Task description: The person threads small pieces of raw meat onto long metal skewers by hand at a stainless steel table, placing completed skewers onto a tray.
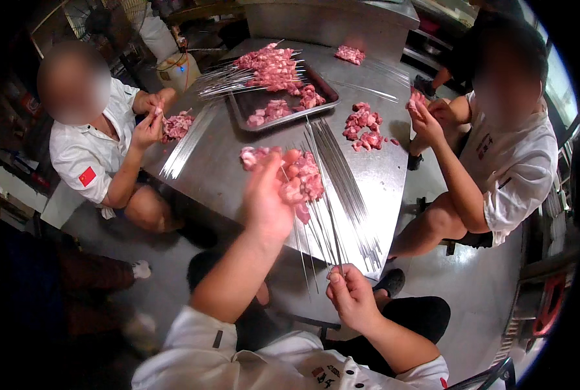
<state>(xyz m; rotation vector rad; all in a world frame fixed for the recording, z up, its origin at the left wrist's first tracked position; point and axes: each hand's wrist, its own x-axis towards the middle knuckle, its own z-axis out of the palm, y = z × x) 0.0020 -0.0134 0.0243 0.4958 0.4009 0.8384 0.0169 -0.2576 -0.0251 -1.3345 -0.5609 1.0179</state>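
Observation:
My left hand (269, 195) is over a pile of raw meat chunks (307, 180) at the near part of the steel table, its fingers curled against the meat. Blur and overlap hide whether a piece is gripped. More pink meat (253, 157) shows just beyond that hand. Between thumb and fingers, my right hand (352, 296) pinches the near end of a thin metal skewer (336, 239) at the table's front edge. Other skewers lie under the meat, and a few of their ends (309, 268) jut past the edge. Right of the meat lies a bundle of bare metal skewers (343, 185).
Loaded meat skewers (273, 68) are stacked across a metal tray (332, 103) holding loose meat. A co-worker's hands (148, 122) are at left beside meat (177, 126) and skewers (187, 141). Another co-worker's hands (426, 114) are at right, near more chunks (363, 124).

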